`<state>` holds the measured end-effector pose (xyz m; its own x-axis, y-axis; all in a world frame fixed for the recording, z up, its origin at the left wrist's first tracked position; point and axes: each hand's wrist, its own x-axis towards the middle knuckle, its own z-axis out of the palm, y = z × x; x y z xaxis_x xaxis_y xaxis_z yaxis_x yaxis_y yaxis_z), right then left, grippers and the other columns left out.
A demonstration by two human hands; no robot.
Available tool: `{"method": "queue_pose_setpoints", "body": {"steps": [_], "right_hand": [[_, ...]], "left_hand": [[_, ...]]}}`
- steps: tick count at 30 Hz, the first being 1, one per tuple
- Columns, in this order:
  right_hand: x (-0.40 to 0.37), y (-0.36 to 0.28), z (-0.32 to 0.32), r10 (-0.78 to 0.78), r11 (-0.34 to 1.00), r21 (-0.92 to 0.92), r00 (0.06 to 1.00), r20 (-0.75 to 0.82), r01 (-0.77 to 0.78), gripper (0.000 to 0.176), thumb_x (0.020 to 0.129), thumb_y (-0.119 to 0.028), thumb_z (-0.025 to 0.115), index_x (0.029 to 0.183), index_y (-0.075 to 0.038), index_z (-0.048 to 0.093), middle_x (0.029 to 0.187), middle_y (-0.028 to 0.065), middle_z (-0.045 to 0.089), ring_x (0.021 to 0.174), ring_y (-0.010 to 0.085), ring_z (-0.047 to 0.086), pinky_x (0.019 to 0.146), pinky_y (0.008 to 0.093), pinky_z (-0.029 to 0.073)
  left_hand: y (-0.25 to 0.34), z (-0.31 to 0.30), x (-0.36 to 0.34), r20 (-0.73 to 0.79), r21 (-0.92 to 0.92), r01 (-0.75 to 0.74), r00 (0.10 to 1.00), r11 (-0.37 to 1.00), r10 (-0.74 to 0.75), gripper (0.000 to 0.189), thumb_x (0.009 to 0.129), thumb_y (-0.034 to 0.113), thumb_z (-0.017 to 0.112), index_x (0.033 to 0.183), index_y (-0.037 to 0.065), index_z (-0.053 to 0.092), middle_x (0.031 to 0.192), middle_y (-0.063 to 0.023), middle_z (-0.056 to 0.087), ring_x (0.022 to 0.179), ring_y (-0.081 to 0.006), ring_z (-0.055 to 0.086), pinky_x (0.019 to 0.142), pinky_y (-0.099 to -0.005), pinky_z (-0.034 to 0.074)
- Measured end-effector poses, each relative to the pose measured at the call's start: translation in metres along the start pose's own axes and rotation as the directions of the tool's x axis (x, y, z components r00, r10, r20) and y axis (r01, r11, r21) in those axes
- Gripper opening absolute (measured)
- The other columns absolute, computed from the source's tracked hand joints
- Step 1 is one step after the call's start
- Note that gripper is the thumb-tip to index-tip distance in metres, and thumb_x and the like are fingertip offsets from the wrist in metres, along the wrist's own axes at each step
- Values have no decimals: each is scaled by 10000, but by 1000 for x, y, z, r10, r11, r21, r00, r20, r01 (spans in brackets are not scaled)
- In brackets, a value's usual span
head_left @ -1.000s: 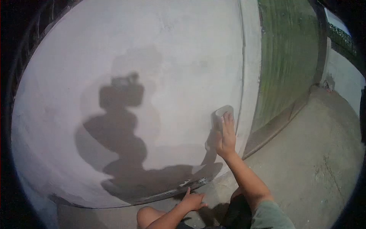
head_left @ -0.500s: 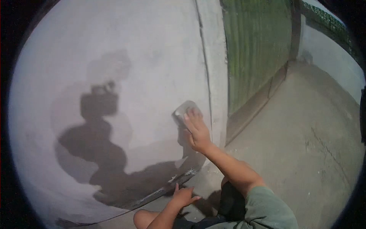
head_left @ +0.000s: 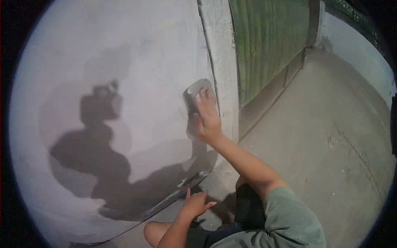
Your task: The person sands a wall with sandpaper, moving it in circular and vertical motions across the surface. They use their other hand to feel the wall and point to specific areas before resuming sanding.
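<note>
My right hand point(head_left: 208, 118) lies over a grey flat pad point(head_left: 191, 91) with rounded corners, pressing it against the pale wall point(head_left: 161, 58). The fingers are laid along the pad's face, and the wall's vertical crack runs just to its right. Lower down, my left hand point(head_left: 196, 204) is held out over my knees with its fingers apart and nothing in it. It is close to the foot of the wall, where the plaster is chipped.
My own shadow point(head_left: 89, 157) falls across the wall's lower left. To the right stand a white pillar point(head_left: 225, 62) and a green corrugated metal gate point(head_left: 271, 45). Cracked concrete ground point(head_left: 314, 153) stretches off toward another white wall point(head_left: 351, 45).
My right hand has slid the pad up the wall. My left hand stays low with fingers apart, and the view has shifted slightly.
</note>
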<state>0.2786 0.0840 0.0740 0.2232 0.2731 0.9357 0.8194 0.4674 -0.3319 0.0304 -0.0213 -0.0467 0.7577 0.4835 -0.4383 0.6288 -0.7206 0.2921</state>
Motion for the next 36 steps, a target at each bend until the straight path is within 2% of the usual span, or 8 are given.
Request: {"method": "queue_pose_setpoints", "body": {"steps": [5, 9, 14, 19, 25, 27, 33, 36], "right_hand": [[-7, -1, 2, -77, 997, 24, 980, 181, 74, 623, 850, -54, 610, 1457, -34, 470, 1534, 220, 413, 1443, 437, 341, 1169, 570, 263], [10, 7, -3, 54, 998, -15, 997, -57, -55, 582, 892, -63, 578, 1458, -10, 457, 1533, 253, 396, 1449, 452, 321, 1178, 554, 248], [-13, 6, 0, 41, 997, 53, 990, 138, -49, 571, 916, -73, 560, 1469, 2, 435, 1556, 251, 359, 1465, 456, 280, 1183, 563, 221], [7, 1, -1, 133, 983, 139, 988, -74, -122, 577, 912, -84, 574, 1470, -19, 443, 1566, 237, 349, 1477, 459, 242, 1191, 560, 199], [6, 9, -8, 49, 992, 112, 996, 73, -57, 586, 937, -88, 557, 1494, -1, 396, 1570, 245, 339, 1482, 443, 247, 1198, 546, 178], [13, 6, -11, 216, 956, 224, 972, -93, -191, 614, 902, -75, 576, 1490, -12, 407, 1560, 254, 349, 1469, 455, 271, 1188, 553, 210], [-6, -4, -5, 24, 993, 110, 992, 124, -38, 531, 953, -76, 526, 1473, -9, 438, 1551, 245, 372, 1462, 461, 283, 1190, 555, 201], [14, -6, -8, 251, 950, 221, 962, -112, -222, 493, 990, -115, 506, 1461, 12, 440, 1548, 245, 375, 1464, 463, 272, 1192, 559, 189]], "left_hand": [[7, -18, 3, 117, 6, 76, 990, 997, -76, 768, 922, 609, 572, 1418, 30, 486, 1302, -178, 625, 1251, -348, 569, 1186, -640, 128], [0, -9, 2, -14, 2, 34, 999, 999, -34, 765, 921, 608, 574, 1400, 16, 498, 1265, -191, 641, 1231, -354, 581, 1179, -644, 139], [-4, -10, 9, 82, 9, 42, 996, 999, -43, 758, 938, 618, 530, 1420, 34, 480, 1167, -211, 666, 1162, -360, 611, 1181, -646, 136], [-1, -4, 0, -31, 8, 8, 1000, 1000, -8, 753, 934, 612, 542, 1415, 35, 487, 1179, -205, 666, 1165, -356, 611, 1182, -648, 133], [-2, -5, 2, -10, 32, 22, 1000, 999, -22, 749, 937, 612, 538, 1411, 35, 491, 1198, -204, 661, 1188, -342, 605, 1181, -652, 142], [0, -8, -1, -26, 13, 27, 999, 1000, -27, 747, 939, 613, 534, 1410, 34, 492, 1202, -206, 659, 1195, -340, 603, 1180, -654, 147], [1, -11, 2, 7, 28, 35, 999, 999, -35, 775, 918, 613, 574, 1402, 12, 499, 1226, -221, 655, 1205, -367, 597, 1168, -656, 155], [3, -11, 0, -1, 13, 56, 998, 998, -56, 764, 921, 609, 571, 1390, 9, 508, 1224, -220, 656, 1205, -362, 597, 1168, -657, 155]]}}
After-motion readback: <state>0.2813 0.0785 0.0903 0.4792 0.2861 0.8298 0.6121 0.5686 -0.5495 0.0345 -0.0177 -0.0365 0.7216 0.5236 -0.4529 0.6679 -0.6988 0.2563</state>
